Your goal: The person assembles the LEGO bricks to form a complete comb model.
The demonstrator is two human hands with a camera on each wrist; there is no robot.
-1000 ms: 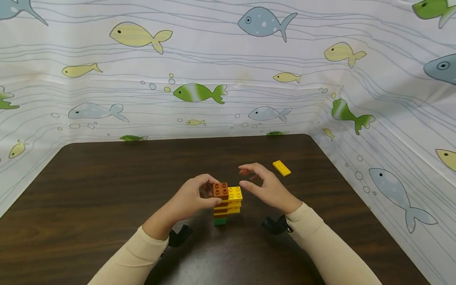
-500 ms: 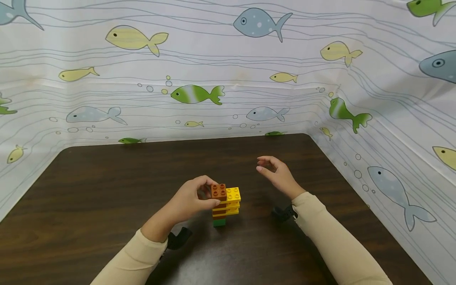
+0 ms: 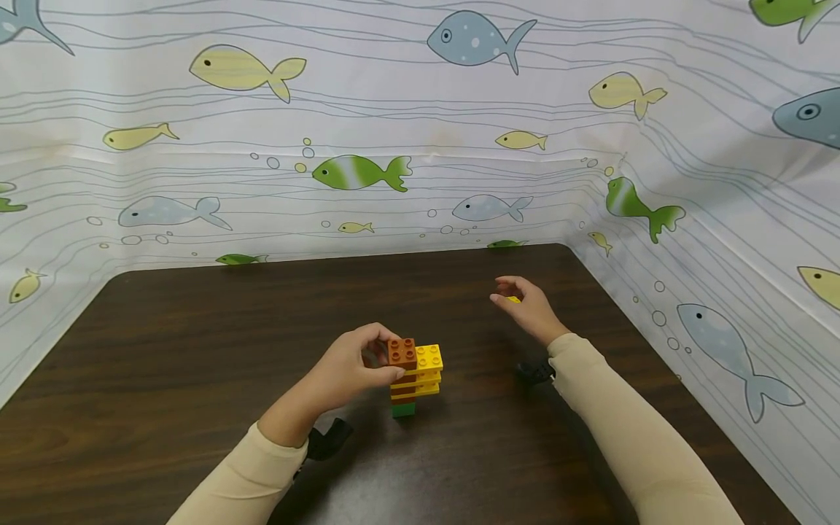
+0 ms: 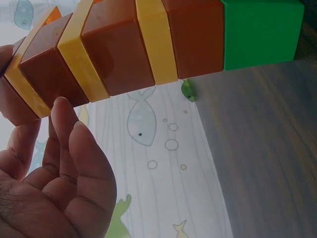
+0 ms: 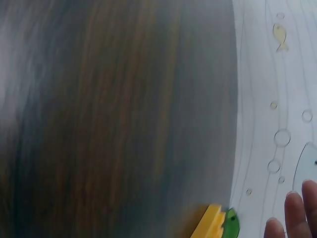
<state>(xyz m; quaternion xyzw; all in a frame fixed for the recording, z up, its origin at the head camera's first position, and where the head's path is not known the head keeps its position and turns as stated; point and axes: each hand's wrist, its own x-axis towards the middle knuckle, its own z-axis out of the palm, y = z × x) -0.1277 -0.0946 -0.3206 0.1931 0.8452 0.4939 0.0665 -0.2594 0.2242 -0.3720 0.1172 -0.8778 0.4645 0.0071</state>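
Observation:
My left hand [image 3: 351, 368] grips the upper end of a tower of toy building bricks [image 3: 403, 357] between thumb and fingers. Brown bricks [image 4: 119, 54] alternate with thin yellow plates [image 4: 157, 44], which jut out to the right in the head view. A green brick [image 4: 262, 34] forms the bottom. My right hand [image 3: 533, 313] is over at the right, fingers loosely bent, beside a loose yellow plate [image 3: 514, 299]. In the right wrist view a gap separates the yellow plate [image 5: 209, 223] from the visible fingertips [image 5: 293, 206]; the thumb is out of that view.
Under both hands lies a dark wood-grain table [image 3: 197, 350]. A white fish-patterned sheet [image 3: 380, 95] rises behind its far edge and along its right side. A black wrist mount [image 3: 328, 439] sits at each wrist.
My right hand has moved away from the tower, to the right and farther back, to the loose yellow plate, which it now mostly covers. The left hand keeps its grip on the tower.

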